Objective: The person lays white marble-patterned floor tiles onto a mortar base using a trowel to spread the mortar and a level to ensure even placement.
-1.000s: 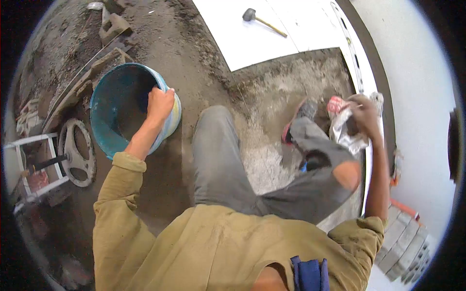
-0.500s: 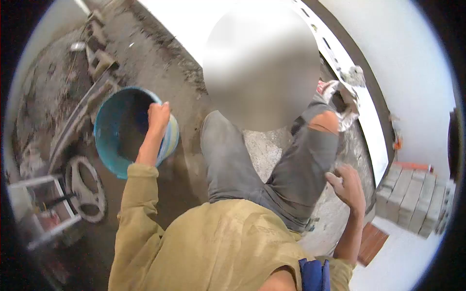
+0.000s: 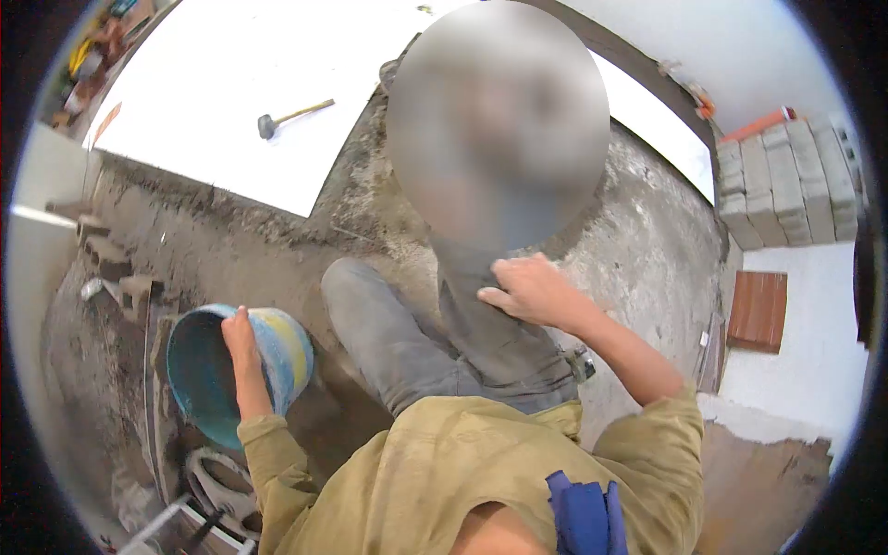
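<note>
My left hand (image 3: 242, 339) is closed on the rim of a teal bucket (image 3: 294, 356) with a yellow band, at the lower left. The bucket is tilted, and its mouth faces left. My right hand (image 3: 535, 290) is in front of my body, over my right thigh, with its fingers curled and partly folded; whether anything is in them is hidden. Grey trousers (image 3: 379, 324) cover my bent legs. A blurred round patch hides what is just beyond my right hand.
A mallet (image 3: 268, 126) lies on a white panel (image 3: 213, 74) at the upper left. Grey blocks (image 3: 786, 185) are stacked at the right, near a brown tile stack (image 3: 758, 312). Hollow blocks (image 3: 109, 254) and a wheel-like part (image 3: 222, 486) are at the left.
The view has turned, bringing the mallet and white panel into sight. My right hand has moved inward to my thigh. The bucket, still held by my left hand, appears lower and more tilted.
</note>
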A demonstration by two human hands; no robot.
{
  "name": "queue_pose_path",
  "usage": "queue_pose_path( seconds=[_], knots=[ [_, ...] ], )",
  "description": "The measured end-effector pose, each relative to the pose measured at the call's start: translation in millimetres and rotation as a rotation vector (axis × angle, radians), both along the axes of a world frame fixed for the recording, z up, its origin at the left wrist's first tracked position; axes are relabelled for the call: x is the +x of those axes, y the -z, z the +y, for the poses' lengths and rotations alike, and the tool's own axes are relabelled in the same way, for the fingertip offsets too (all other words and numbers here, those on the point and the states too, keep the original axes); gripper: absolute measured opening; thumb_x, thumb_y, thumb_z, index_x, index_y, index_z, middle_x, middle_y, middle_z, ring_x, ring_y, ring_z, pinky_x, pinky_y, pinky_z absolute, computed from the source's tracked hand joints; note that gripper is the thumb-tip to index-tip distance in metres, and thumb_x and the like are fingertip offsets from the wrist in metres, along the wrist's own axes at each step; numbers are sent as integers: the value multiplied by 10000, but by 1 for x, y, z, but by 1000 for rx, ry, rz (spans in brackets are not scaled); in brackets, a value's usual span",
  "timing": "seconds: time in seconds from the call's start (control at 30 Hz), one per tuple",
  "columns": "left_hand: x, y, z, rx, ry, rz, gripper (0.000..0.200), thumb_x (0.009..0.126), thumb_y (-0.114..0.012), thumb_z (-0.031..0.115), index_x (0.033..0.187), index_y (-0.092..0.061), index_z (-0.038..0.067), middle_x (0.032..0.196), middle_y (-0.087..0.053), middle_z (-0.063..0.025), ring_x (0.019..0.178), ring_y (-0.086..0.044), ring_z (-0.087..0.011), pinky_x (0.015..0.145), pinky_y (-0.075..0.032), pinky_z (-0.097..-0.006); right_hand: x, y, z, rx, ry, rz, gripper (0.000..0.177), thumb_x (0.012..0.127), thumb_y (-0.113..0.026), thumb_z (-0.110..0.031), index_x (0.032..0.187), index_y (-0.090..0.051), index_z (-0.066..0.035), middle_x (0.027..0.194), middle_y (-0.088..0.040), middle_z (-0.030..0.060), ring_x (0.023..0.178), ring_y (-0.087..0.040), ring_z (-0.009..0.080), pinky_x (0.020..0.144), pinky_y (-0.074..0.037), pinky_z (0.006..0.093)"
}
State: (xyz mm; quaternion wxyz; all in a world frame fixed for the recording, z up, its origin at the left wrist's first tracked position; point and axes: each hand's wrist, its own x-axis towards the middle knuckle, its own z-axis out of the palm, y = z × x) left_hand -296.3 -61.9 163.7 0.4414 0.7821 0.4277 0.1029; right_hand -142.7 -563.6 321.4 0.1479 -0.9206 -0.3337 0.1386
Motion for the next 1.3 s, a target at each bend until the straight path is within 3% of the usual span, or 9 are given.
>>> queue_pose_path(
  seconds=[0.37, 0.47, 0.57, 0.6, 0.73, 0.9, 1.23, 1.27, 1.3],
  knots=[
    [1, -9, -3, -100, -61, -12, 383, 896, -588, 218, 605, -442, 15, 601, -399, 24, 562, -355, -113, 510, -287, -361, -60, -66, -51, -167, -97, 138, 131, 859, -554, -151, 797, -565, -36, 763, -621, 129, 778, -625, 322, 717, -453, 436],
    [-3, 8, 11, -123, -17, -106, 372, 887, -608, 212, 604, -447, 34, 607, -396, 26, 563, -350, -112, 506, -274, -364, -58, -108, -19, -76, -417, 149, 109, 856, -558, -169, 829, -570, -64, 837, -594, 94, 850, -607, 276, 762, -455, 413],
    [5, -11, -13, -512, 54, -292, 238, 904, -620, 209, 952, -669, -19, 877, -657, -80, 734, -634, -228, 682, -529, -382, -45, -133, 27, 424, -690, -380, 56, 834, -581, -136, 813, -593, -85, 785, -547, 60, 770, -559, 231, 717, -459, 378],
    [58, -3, -35, -547, 186, -278, 238, 904, -620, 209, 952, -669, -19, 877, -657, -80, 734, -634, -228, 682, -529, -382, -60, -188, 42, -87, -724, -685, 86, 823, -582, -86, 767, -636, -50, 724, -570, 92, 706, -577, 258, 658, -475, 397],
    [166, 57, -147, -581, 621, -126, 243, 900, -611, 204, 929, -655, -34, 864, -643, -85, 737, -612, -220, 675, -510, -385, -66, -192, -42, -259, -297, -545, 89, 822, -584, -82, 765, -641, -44, 728, -581, 101, 711, -587, 264, 658, -480, 402],
    [36, 125, -88, -486, 472, 25, 252, 896, -601, 197, 899, -638, -52, 849, -626, -92, 740, -585, -211, 665, -488, -389, -5, -138, -24, -158, -365, -325, 94, 819, -586, -74, 762, -649, -34, 734, -598, 116, 719, -603, 273, 658, -488, 411],
    [-21, 63, 59, -83, 3, -123, 325, 877, -584, 203, 714, -533, -73, 684, -505, -59, 652, -431, -169, 595, -370, -409, 177, -184, 139, 152, -592, -364, 104, 815, -591, -60, 757, -664, -14, 746, -631, 146, 737, -635, 292, 658, -504, 428],
    [-17, 51, 51, -97, -29, -125, 325, 877, -584, 203, 714, -533, -73, 684, -505, -59, 652, -431, -169, 595, -370, -409, 195, -169, 157, 142, -591, -339, 105, 814, -592, -58, 757, -665, -12, 747, -635, 149, 738, -639, 294, 658, -505, 430],
    [-9, 43, 41, 15, -46, -18, 340, 874, -587, 207, 711, -526, -85, 671, -504, -53, 642, -430, -171, 602, -379, -412, 193, -212, 139, -420, -471, -323, 112, 809, -614, -64, 867, -690, -6, 877, -682, 176, 856, -676, 308, 718, -530, 435]
  ],
)
